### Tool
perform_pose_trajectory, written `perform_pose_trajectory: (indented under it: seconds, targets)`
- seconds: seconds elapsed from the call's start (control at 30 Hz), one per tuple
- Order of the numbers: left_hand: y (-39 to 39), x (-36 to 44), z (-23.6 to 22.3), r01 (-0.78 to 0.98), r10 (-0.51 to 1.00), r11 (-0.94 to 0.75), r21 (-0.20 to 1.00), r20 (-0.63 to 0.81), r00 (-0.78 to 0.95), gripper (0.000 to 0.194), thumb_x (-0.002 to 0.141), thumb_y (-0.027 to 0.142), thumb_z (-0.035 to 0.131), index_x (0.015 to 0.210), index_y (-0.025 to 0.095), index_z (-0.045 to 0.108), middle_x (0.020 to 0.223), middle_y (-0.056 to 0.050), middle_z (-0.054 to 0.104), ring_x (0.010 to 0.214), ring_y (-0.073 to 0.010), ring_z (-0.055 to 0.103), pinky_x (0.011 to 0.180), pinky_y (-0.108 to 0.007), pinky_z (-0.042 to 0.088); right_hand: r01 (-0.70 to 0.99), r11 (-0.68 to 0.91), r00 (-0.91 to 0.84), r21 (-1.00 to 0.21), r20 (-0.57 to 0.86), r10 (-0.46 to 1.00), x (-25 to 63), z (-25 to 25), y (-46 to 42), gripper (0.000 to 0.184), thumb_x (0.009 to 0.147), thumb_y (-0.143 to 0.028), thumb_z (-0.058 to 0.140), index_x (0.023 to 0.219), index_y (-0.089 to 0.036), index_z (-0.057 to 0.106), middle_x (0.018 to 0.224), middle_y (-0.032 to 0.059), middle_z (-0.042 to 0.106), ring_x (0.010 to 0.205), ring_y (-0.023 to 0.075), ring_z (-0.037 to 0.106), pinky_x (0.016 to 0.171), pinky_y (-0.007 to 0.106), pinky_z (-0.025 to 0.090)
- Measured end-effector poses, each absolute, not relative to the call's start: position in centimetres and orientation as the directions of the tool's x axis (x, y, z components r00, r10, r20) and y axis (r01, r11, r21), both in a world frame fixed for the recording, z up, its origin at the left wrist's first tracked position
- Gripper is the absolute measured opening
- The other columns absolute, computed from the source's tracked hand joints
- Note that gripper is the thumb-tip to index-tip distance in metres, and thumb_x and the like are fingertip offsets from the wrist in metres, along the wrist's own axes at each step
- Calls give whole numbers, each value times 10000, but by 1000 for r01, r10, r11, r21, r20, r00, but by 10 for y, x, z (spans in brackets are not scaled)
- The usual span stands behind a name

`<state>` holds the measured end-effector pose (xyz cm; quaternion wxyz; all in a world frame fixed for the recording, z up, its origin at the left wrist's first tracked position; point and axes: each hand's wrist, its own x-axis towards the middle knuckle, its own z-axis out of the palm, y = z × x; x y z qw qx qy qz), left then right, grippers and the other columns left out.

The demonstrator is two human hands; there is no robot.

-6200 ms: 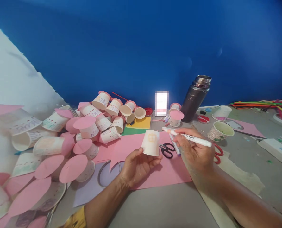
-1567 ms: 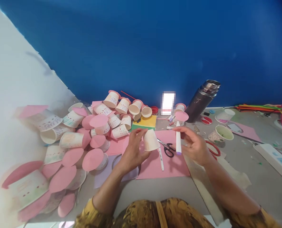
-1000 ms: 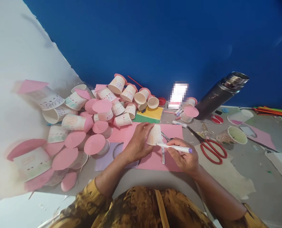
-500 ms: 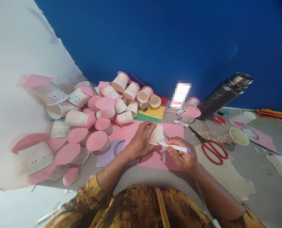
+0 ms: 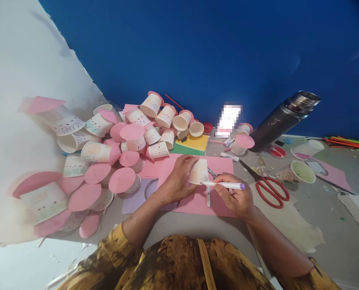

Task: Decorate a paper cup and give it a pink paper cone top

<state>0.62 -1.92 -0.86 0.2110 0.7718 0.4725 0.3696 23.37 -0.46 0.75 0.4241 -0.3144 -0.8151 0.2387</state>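
My left hand (image 5: 180,177) is closed round a white paper cup (image 5: 200,171), which is tipped on its side above a sheet of pink paper (image 5: 191,207). In my right hand (image 5: 235,197) is a white felt-tip marker (image 5: 227,185) with a purple end. Its tip points left and meets the cup near the lower rim; whether it presses on the cup I cannot tell. Below the cup lies another marker (image 5: 208,197) on the pink paper. A pair of grey-handled scissors (image 5: 212,173) is partly hidden behind my right hand and the cup.
Decorated paper cups with pink paper tops (image 5: 122,180) are heaped at the left. Red-handled scissors (image 5: 272,192), a patterned cup (image 5: 297,172) and a dark flask (image 5: 283,119) stand or lie at the right. Purple paper (image 5: 133,199) lies left of the pink sheet.
The marker in my right hand has shifted slightly right and lies nearer level, its tip still at the cup's lower edge. My left hand keeps its hold on the cup.
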Motion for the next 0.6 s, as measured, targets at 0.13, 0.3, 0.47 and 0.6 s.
perform_pose_trajectory:
  seconds: [0.13,0.3,0.47,0.6]
  targets:
    - [-19,6,-8,574,883,-469,671,373,286,815,697,77,678,1433,231,362,1373,-142,437,1344,-323,412,1143,-534,400,324,674,-400,-664,549,733,233,8,-4,77,950,-218,588,932,-198,660,777,30,700,614,142,633,561,250,486]
    - [-20,8,-6,593,891,-452,667,366,268,810,690,90,691,1419,241,372,1327,-132,441,1308,-325,427,1112,-539,420,323,718,-442,-617,573,691,232,10,-5,88,949,-215,575,935,-198,660,749,31,696,637,161,646,584,268,496]
    - [-21,9,-5,620,899,-438,652,343,274,784,692,140,728,1401,220,403,1327,-141,422,1294,-336,426,1112,-534,410,306,805,-501,-508,634,590,228,11,-5,71,949,-211,570,939,-214,640,748,42,711,649,184,658,607,296,504]
    - [-22,10,-5,626,900,-434,648,336,276,778,691,172,751,1392,219,418,1296,-137,429,1271,-339,436,1094,-537,421,283,819,-518,-498,640,568,227,8,-5,71,959,-201,557,953,-224,624,745,42,705,659,186,658,618,307,503]
